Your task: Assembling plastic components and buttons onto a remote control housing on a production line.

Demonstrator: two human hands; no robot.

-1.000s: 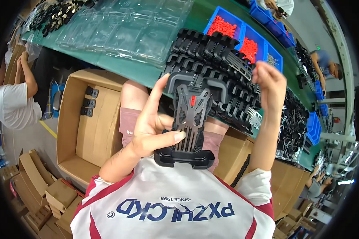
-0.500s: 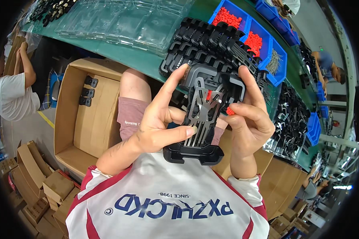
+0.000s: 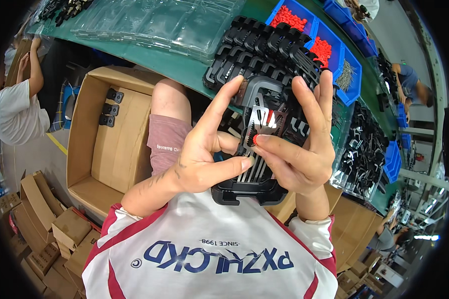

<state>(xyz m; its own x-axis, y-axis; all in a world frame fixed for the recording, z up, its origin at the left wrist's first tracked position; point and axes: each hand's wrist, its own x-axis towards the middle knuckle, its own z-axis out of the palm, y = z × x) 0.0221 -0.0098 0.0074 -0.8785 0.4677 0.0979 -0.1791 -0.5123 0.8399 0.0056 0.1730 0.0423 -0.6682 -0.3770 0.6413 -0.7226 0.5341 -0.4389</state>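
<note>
This is a factory workshop: a long green worktop (image 3: 257, 9) carries blue bins (image 3: 351, 95) of small red pieces (image 3: 287, 19) and thin metal pins (image 3: 345, 77), with many matching black parts (image 3: 234, 65) crowded alongside. Cardboard boxes (image 3: 72, 229) pile up on the floor, and several other people (image 3: 408, 79) are spread around the room, some beside the worktop.

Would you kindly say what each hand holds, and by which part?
Left hand: black device, by its left side. Right hand: small red piece, gripped part hidden.

held mount (image 3: 259, 119) — before piled mounts (image 3: 257, 42) | bins (image 3: 337, 56) — right of piled mounts | carton (image 3: 118, 157) left of thigh (image 3: 170, 104)
</note>
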